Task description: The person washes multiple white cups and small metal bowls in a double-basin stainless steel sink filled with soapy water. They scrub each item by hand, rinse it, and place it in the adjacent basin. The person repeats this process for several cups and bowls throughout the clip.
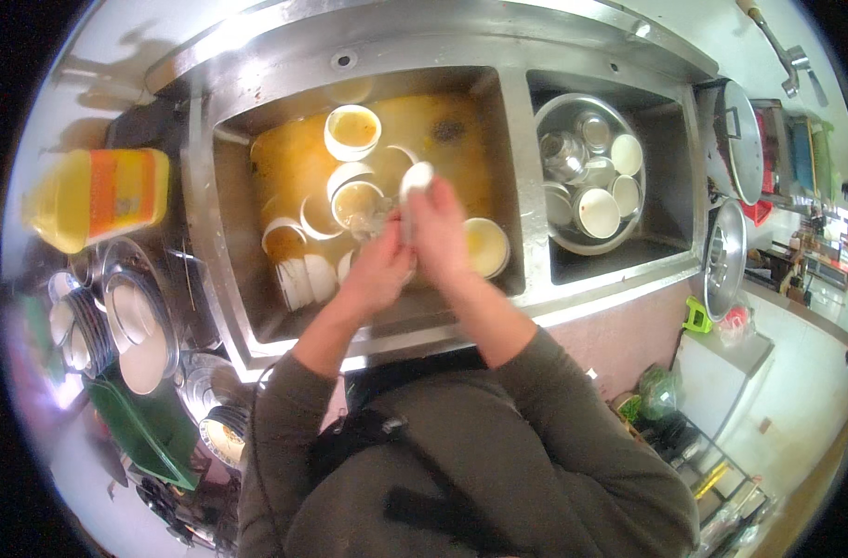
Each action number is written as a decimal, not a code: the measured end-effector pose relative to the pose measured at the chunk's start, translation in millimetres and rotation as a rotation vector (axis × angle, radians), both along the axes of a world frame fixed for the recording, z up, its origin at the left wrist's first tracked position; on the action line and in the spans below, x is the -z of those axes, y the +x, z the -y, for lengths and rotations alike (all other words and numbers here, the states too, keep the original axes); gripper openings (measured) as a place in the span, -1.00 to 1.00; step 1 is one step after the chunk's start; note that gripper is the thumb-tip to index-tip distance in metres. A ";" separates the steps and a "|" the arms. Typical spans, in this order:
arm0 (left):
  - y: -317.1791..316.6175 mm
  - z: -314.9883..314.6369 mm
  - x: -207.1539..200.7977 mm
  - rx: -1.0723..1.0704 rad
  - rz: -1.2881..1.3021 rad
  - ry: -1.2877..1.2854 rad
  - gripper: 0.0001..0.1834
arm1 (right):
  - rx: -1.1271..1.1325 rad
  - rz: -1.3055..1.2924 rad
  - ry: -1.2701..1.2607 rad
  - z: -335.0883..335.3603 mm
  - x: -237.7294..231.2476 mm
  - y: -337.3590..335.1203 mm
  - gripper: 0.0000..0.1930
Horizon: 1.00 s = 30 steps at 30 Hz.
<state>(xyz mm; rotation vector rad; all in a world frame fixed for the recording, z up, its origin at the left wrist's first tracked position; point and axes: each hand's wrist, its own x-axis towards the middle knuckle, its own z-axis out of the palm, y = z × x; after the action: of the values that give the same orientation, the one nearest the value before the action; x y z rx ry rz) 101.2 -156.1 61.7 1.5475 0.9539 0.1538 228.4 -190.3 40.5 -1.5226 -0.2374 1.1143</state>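
Both of my hands are close together over the left sink basin (515,186), which holds cloudy orange-brown water. A small white bowl (417,177), seen nearly edge-on, is gripped in my right hand (440,237), which is smeared by motion. My left hand (377,272) is closed just beside it, near a greyish, see-through item (379,219) too blurred to name. White bowls lie around them in the water: a bowl with orange liquid (352,130) at the back, a yellowish bowl (485,247) at right, and several leaning bowls (295,282) at front left.
In the right basin sits a round metal bowl (547,130) holding white bowls and glasses. A yellow jug (108,197) stands left of the sink, above stacked plates (131,312). A large pot (742,139) and a metal strainer (724,260) are at the right edge.
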 end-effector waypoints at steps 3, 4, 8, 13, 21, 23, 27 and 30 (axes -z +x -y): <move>50.7 -6.3 18.9 0.208 -0.026 -0.205 -0.65 | 0.060 0.358 -0.062 29.1 -11.1 110.4 -0.81; 64.3 -12.3 31.3 0.240 -0.020 -0.183 -0.65 | 0.071 0.209 -0.069 44.4 -11.3 153.8 -0.78; 120.4 -26.1 112.3 0.377 -0.287 0.321 -0.69 | -0.372 1.001 -0.864 111.6 7.0 283.0 -0.50; 155.3 -12.0 195.6 0.471 -0.422 0.753 -0.70 | -0.274 1.055 -0.842 165.7 21.1 315.0 -0.56; 130.8 -7.0 203.8 0.665 -0.460 0.392 -0.70 | -0.043 0.780 -0.497 155.7 -4.7 285.1 -0.62; 121.3 -10.7 205.2 0.673 -0.463 0.284 -0.72 | -0.092 0.816 -0.438 145.7 -12.9 276.5 -0.64; 99.6 -9.7 209.6 0.676 -0.405 0.402 -0.73 | -0.189 0.883 -0.297 117.3 -25.1 258.6 -0.67; 81.1 3.7 207.7 0.620 -0.226 0.689 -0.74 | -0.166 0.793 -0.222 93.7 -27.5 240.2 -0.70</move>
<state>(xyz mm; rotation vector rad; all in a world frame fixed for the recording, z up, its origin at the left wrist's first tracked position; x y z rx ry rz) 182.3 -159.8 -145.9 2.4717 0.5631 -0.1575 468.6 -284.0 68.0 -2.1245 -0.8098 0.6187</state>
